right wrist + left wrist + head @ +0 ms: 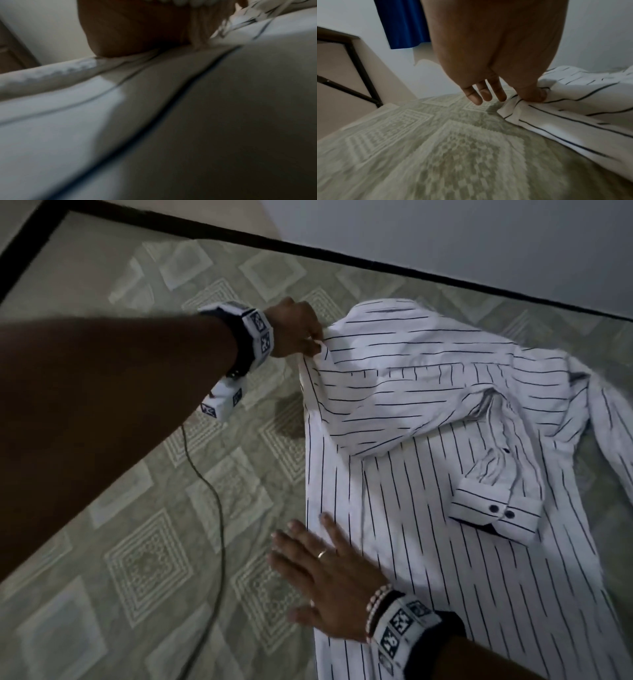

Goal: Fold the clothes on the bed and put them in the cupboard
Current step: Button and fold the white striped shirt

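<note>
Shirt [428, 474] lies on the bed [137, 508], one sleeve folded across. Left hand [298, 328] pinches its shoulder edge, likely squaring the fold; right hand [329, 577] presses flat, fingers straight, anchoring the cloth.

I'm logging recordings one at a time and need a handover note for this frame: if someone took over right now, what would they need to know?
Left hand: pinches the striped shirt at its far left corner, by the shoulder fold.
Right hand: open, fingers spread flat, pressing the shirt's near left edge against the bed cover.
Shirt: lies flat on the bed; one sleeve is folded across the body, its buttoned cuff on top. The other sleeve trails off to the right.
Done: first sleeve fold.
Left: fold the right side and sleeve, fold the length, carry it to the cupboard, which is not in view.
</note>
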